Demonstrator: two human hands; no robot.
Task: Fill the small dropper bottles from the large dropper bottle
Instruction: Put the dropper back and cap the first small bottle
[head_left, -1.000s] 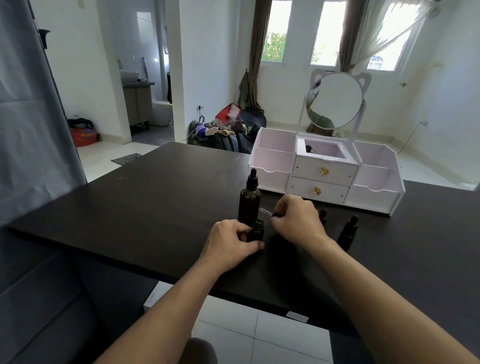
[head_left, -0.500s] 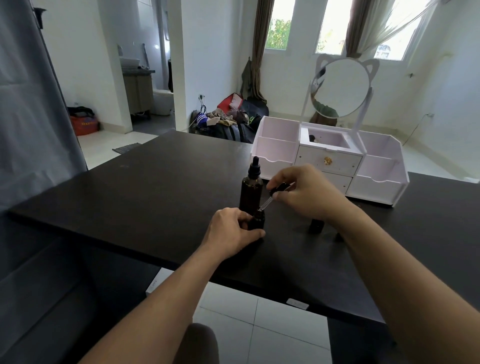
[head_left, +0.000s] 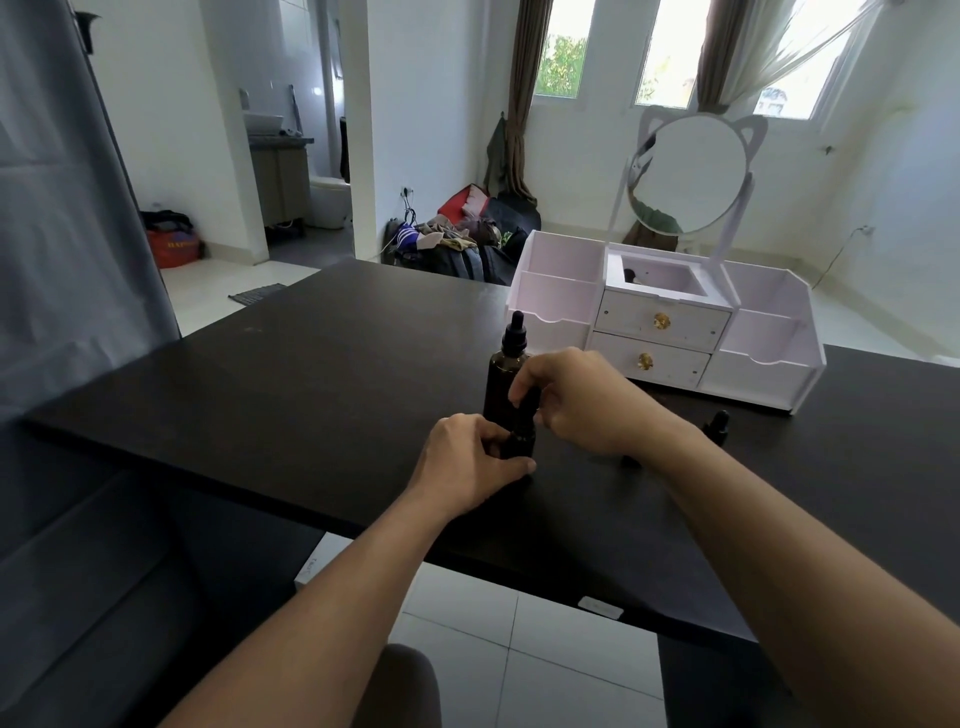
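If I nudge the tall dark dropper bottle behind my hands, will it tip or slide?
The tall dark amber dropper bottle is probably apt to tip: it stands upright, narrow, with a long black dropper cap on top. It looks like glass, so likely fragile. The smooth black table may let it slide if pushed low.

bare dark table (head_left: 311, 374) open leftward, white organizer (head_left: 660, 332) blocking behind, small bottle (head_left: 718, 423) right

White walls (head_left: 431, 104), tiled floor (head_left: 519, 649), daylit windows (head_left: 665, 52), brown curtains (head_left: 524, 78).
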